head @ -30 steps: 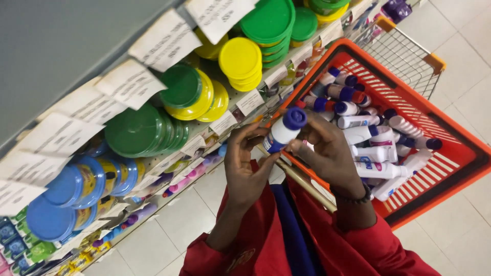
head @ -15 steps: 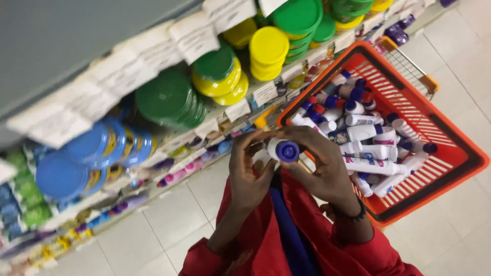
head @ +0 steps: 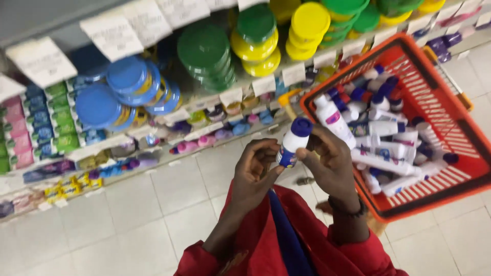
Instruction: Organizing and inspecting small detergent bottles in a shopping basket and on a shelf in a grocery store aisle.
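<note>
A small white bottle (head: pixel 293 143) with a blue cap is held upright in front of me, between both hands. My left hand (head: pixel 255 171) grips its lower part from the left. My right hand (head: pixel 330 166) closes on it from the right, fingers near the cap; a dark band sits on that wrist. Just to the right stands an orange shopping basket (head: pixel 455 122) on the floor, filled with several similar white bottles with blue caps (head: pixel 381 135). My red sleeves show at the bottom of the view.
Shop shelves (head: pixel 204 102) run along the top, stacked with green, yellow and blue round tubs (head: pixel 204 51), small packets and white price tags. Pale floor tiles (head: pixel 128 225) lie below the shelves and around the basket.
The bottle has turned from cap-toward-me to upright between my hands. The view has shifted, so shelves and basket sit further right and closer.
</note>
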